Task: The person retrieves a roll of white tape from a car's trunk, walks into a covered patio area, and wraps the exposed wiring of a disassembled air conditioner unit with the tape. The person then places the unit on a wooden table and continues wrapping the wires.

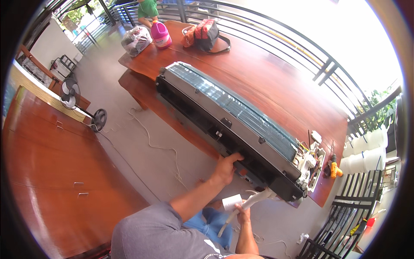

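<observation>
Far to the left a polished reddish wooden tabletop (47, 172) fills the near corner, and just past it a small black pedestal fan (71, 95) stands on the grey concrete floor (129, 142), its thin white cord (159, 146) snaking across the floor toward the middle. At the far end of the long reddish-brown wooden table (267, 82) sit a knotted clear plastic bag (136, 39), a pink plastic jug (161, 34) and a dark shoulder bag with orange pouches (205, 34); another person in a green shirt (148, 8) stands beyond them by the dark metal railing (302, 47).

Lying lengthwise along the near edge of that table is the long indoor air-conditioner unit with its cover off (228, 125) — dark casing toward the person, bluish fin coil on top, wiring and a white control board bare at its right end.

The left hand (226, 166) reaches up to the unit's lower front edge, fingers curled against the dark casing with the thumb laid along it; whether it truly grips, I cannot tell. The right hand (242, 211) is closed around a white insulated pipe (246, 205) that hangs from the unit's right underside, a white tag beside it.

Further right, a small yellow cordless drill (333, 166) lies on the table — and beyond it stand white buckets (364, 153) and black metal chairs (345, 216).
</observation>
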